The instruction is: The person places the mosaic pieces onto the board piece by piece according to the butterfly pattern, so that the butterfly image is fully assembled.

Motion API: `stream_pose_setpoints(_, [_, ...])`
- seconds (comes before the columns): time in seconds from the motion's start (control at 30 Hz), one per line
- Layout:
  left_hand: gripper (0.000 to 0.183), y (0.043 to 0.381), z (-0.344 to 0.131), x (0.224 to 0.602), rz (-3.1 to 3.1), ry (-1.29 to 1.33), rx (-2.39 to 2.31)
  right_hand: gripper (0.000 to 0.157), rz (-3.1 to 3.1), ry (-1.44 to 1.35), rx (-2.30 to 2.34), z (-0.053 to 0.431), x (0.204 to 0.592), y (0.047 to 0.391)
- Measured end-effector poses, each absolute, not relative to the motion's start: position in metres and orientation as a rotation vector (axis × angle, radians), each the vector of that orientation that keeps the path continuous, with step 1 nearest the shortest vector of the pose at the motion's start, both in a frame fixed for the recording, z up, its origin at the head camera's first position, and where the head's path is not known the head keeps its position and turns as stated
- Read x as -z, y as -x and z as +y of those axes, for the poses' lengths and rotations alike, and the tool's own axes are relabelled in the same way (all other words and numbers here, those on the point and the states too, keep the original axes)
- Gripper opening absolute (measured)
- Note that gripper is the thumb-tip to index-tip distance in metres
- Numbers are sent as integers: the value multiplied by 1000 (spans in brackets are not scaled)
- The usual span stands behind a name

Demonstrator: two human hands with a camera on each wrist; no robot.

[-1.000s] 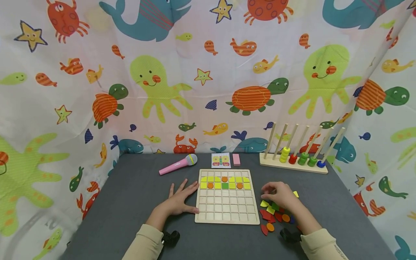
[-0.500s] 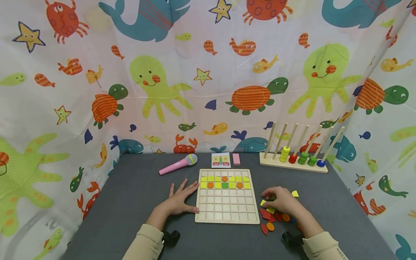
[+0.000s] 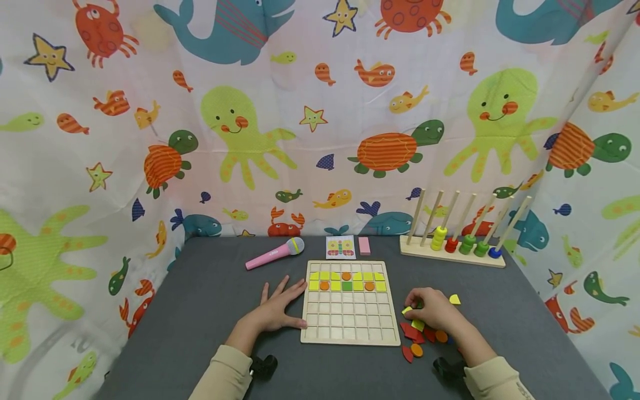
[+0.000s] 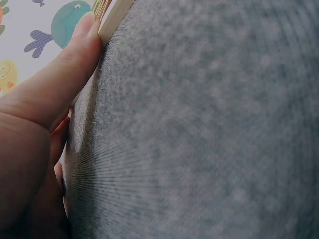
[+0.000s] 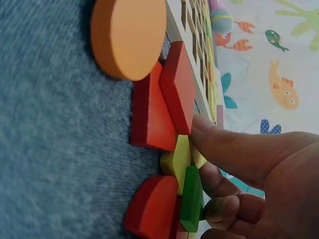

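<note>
A wooden grid board [image 3: 350,321] lies in the middle, two of its upper rows holding yellow pieces, orange discs and a green square. My left hand [image 3: 272,311] is spread at the board's left side, thumb and fingertips touching its edge; the left wrist view shows the thumb [image 4: 75,62] against the board's side. Over the loose pieces to the right, my right hand [image 3: 433,308] pinches a yellow piece [image 5: 198,156] between thumb and index finger, partly hidden. Beside it are another yellow piece [image 5: 175,162], a green piece [image 5: 191,199] and red pieces [image 5: 178,89].
An orange disc [image 3: 416,350] lies at the pile's near side, a yellow piece [image 3: 454,299] beyond the right hand. Along the back are a pink microphone [image 3: 275,254], a pattern card [image 3: 340,248], a pink block [image 3: 364,246] and a peg stand [image 3: 452,253] with coloured rings.
My right hand has come down toward me onto the pile, and its thumb and finger have closed on a yellow piece. The left hand and board stay put.
</note>
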State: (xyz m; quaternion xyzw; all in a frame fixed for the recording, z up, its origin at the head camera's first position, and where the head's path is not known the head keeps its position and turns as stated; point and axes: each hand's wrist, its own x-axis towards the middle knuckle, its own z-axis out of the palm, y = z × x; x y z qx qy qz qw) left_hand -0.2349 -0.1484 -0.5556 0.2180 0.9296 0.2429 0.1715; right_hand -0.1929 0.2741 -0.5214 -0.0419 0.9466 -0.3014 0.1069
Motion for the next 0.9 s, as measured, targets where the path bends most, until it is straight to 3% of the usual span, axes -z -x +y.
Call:
stream_pose_setpoints(0.2, [110,235,-149,557,2647,-622,-686,21,2805,142,882,273,521,195])
stream_pose_setpoints(0.43, [110,236,-148,557,2649,-613,-682,6,2799,130,909,272,516,202])
stream_pose_setpoints(0.77, [109,237,-148,559,2660,-599,-661,22,2833,196,1049,258,500,213])
stream_pose_setpoints(0.9, [109,237,-148,558,2654,-600,-665,16,2815,197,1078,247,496,216])
